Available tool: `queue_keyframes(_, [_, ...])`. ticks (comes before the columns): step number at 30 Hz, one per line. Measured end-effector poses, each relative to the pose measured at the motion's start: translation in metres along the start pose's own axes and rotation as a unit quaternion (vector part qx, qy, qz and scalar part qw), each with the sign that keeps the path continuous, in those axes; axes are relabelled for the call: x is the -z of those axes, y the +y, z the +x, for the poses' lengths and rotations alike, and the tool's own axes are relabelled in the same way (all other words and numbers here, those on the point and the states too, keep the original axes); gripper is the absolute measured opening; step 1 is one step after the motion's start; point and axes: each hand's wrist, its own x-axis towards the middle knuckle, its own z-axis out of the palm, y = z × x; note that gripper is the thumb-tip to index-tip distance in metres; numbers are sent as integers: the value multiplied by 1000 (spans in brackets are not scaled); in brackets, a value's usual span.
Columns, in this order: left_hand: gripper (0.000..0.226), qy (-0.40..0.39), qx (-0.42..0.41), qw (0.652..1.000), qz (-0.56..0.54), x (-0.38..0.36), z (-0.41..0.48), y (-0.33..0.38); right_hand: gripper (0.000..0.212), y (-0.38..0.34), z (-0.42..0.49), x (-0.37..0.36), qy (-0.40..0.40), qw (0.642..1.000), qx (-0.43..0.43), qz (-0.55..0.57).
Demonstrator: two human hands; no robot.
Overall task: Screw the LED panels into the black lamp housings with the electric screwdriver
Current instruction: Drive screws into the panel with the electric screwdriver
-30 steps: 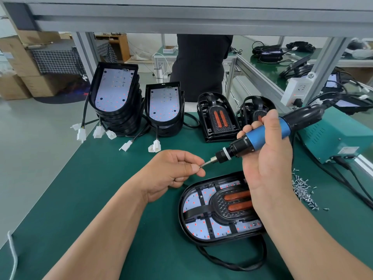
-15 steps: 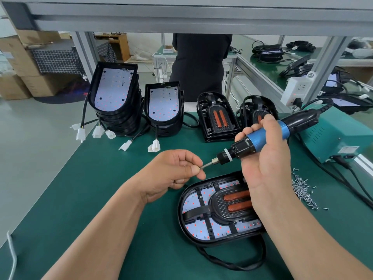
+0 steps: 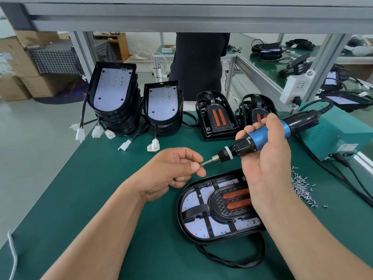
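Note:
A black oval lamp housing (image 3: 189,227) lies flat on the green mat in front of me, its white LED panel (image 3: 198,226) dotted with red LEDs under a black frame with two orange bars. My right hand (image 3: 266,164) grips the blue and black electric screwdriver (image 3: 262,139), held tilted above the housing with its bit pointing left. My left hand (image 3: 173,170) pinches a small screw (image 3: 200,165) against the bit's tip. My right palm hides the housing's upper right part.
Two stacks of housings with LED panels (image 3: 115,102) (image 3: 163,110) and white connectors stand at the back, beside two framed housings (image 3: 217,116). A loose pile of screws (image 3: 302,186) lies right. A teal power box (image 3: 339,136) with cables sits far right. A person in black (image 3: 198,63) stands behind.
The screwdriver and my right hand have dropped slightly and tilted; my left hand keeps the screw at the bit's tip.

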Motion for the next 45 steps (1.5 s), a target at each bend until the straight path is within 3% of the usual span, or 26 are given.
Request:
queue_keyframes(7, [28, 33, 34, 999, 5, 3, -2, 5, 18, -9, 0, -2, -12, 999, -7, 39])
queue_keyframes(15, [33, -29, 123, 977, 171, 3, -10, 11, 7, -25, -14, -11, -136, 990, -28, 5])
queue_keyframes(26, [30, -10, 121, 968, 218, 0, -10, 11, 13, -31, -56, 6, -226, 968, -31, -100])
queue_keyframes(45, [25, -7, 115, 967, 229, -1, -10, 11, 21, -25, -67, 3, -294, 947, -44, -125])
